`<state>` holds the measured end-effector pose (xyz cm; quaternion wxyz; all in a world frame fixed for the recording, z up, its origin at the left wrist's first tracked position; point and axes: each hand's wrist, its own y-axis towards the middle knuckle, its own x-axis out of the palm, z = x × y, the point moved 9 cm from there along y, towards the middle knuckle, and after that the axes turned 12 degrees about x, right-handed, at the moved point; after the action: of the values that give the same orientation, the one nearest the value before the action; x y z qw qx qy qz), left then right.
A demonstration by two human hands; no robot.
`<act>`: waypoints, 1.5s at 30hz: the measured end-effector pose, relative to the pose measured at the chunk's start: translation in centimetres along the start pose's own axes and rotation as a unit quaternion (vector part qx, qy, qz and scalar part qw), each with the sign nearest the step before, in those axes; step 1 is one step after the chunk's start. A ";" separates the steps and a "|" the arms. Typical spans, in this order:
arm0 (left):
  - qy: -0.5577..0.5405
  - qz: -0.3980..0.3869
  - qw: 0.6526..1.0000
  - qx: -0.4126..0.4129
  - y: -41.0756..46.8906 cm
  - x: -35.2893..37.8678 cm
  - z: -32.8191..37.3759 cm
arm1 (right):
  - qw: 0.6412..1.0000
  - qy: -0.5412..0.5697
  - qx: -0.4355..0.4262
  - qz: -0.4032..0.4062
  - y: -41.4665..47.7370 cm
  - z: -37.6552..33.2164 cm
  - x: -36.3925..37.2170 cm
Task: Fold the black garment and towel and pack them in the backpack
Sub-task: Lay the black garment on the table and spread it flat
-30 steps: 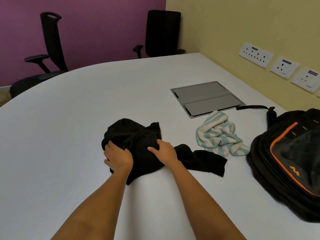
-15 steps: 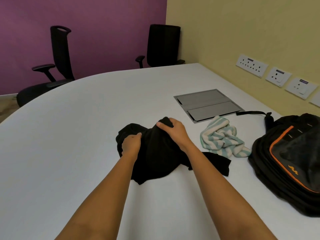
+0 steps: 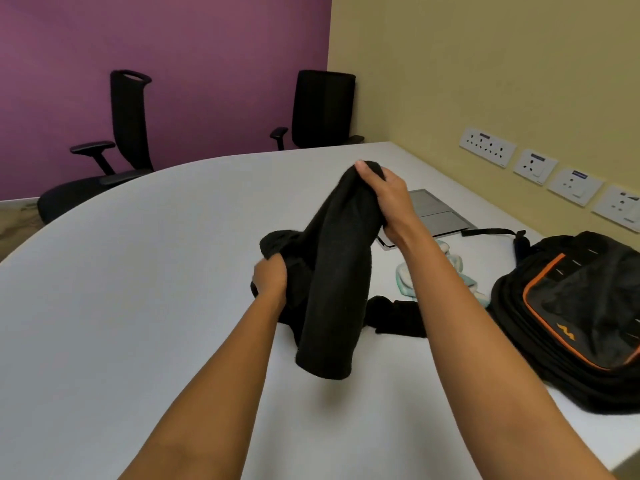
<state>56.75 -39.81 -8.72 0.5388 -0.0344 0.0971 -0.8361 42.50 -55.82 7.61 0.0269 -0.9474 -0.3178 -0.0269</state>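
Note:
The black garment (image 3: 332, 282) hangs bunched above the white table (image 3: 138, 271), one end still trailing on the tabletop. My right hand (image 3: 384, 199) grips its top and holds it high. Lower down, my left hand (image 3: 272, 282) clutches the garment's left side. The striped white and mint towel (image 3: 405, 275) lies crumpled on the table behind my right forearm, mostly hidden by it. The black backpack (image 3: 581, 313) with orange trim lies flat at the right, its strap stretched toward the wall.
A grey cable hatch (image 3: 440, 216) is set into the table beyond the towel. Two black office chairs (image 3: 128, 140) stand at the far edge before the purple wall. Wall sockets (image 3: 533, 164) line the yellow wall on the right.
My right hand has lifted the garment's top well up off the table, so the cloth now hangs instead of lying in a heap. My left hand kept its grip lower down.

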 end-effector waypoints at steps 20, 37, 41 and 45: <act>0.374 -0.213 0.893 0.133 -0.2 1.9 4.1 | 0.882 -0.461 -0.070 0.062 -1.1 5.2 -4.7; 0.192 -0.317 0.848 0.379 -4.2 9.9 8.1 | 0.871 -0.480 -0.025 -0.105 -1.8 2.4 -4.1; 0.219 -0.269 0.857 0.382 -3.7 9.1 8.4 | 0.846 -0.517 -0.107 -0.072 -1.7 -1.1 -3.4; 0.289 -0.281 0.848 0.343 -2.4 7.7 7.3 | 0.830 -0.527 -0.179 0.035 -1.7 -4.2 -5.2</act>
<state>52.60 -46.73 -1.45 0.2057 0.3704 -0.0584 -0.9039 37.20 -57.85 11.49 -0.3140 -0.8166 -0.2402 0.4205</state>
